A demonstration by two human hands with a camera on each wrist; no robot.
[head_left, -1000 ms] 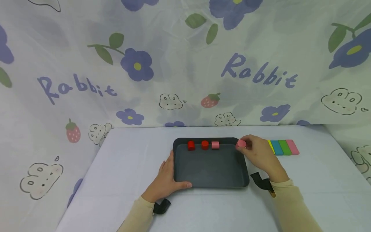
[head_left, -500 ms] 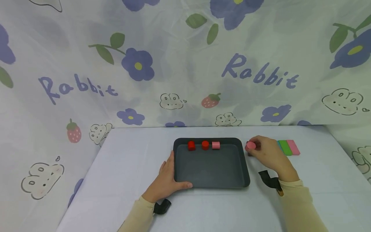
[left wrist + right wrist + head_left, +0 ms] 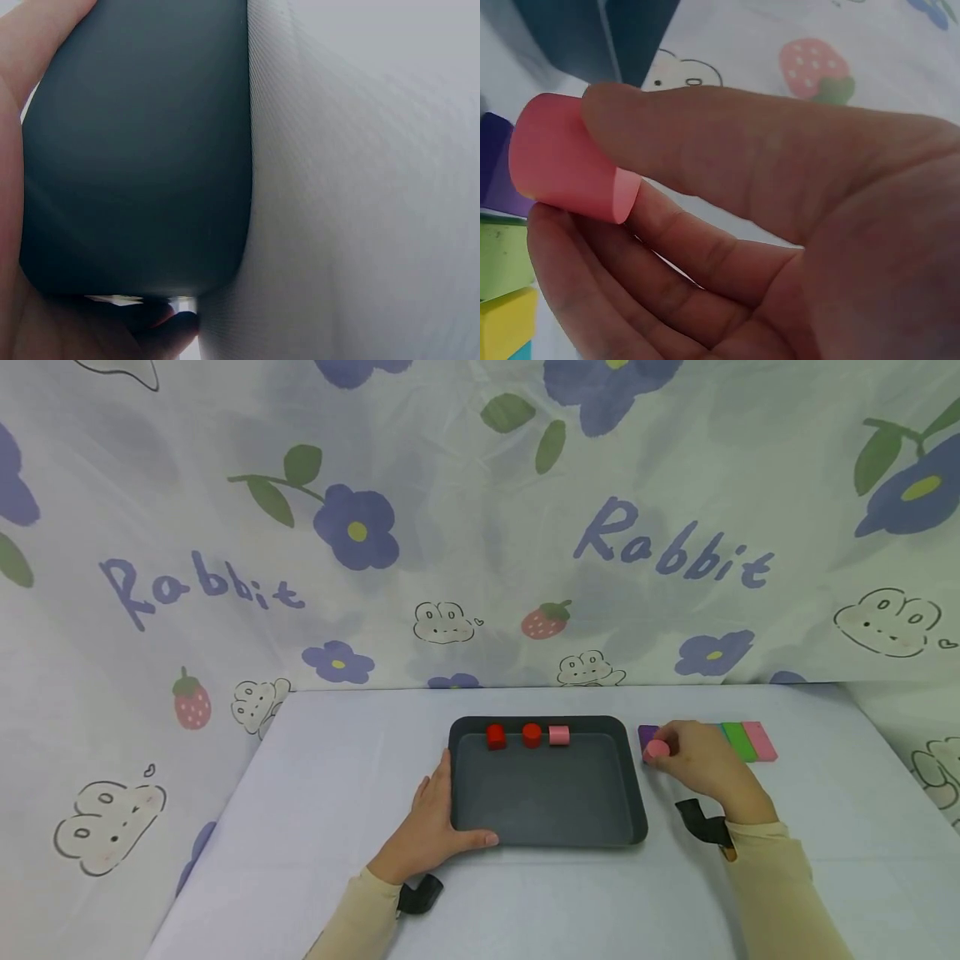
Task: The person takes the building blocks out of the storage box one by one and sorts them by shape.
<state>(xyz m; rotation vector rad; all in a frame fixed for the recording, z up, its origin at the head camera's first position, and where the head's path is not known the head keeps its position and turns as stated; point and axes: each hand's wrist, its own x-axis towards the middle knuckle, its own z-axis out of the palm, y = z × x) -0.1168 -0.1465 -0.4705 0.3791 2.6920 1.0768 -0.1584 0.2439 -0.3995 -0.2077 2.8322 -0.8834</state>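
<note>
My right hand [image 3: 708, 768] pinches a pink cylinder block [image 3: 566, 154] between thumb and fingertips, just right of the dark grey tray [image 3: 547, 802]. It hovers in front of the purple end block [image 3: 647, 734] of a coloured row and covers part of that row. At the tray's front left corner lies my left hand [image 3: 423, 831], its fingers straight along the left side and its thumb along the front edge. Inside the tray, along the back, stand a red block [image 3: 496, 737], a red cylinder [image 3: 532, 735] and a pink cylinder lying on its side [image 3: 558, 736].
The coloured row continues right with a green block [image 3: 739, 742] and a pink block [image 3: 761, 741]. In the right wrist view a light green block [image 3: 502, 259] and a yellow block [image 3: 506, 322] also show. Behind the white table [image 3: 300, 793] hangs a printed cloth [image 3: 480, 527].
My right hand has carried the pink cylinder from over the tray's right back corner rightward to the coloured row, then slightly down toward the front. The left hand stays against the tray.
</note>
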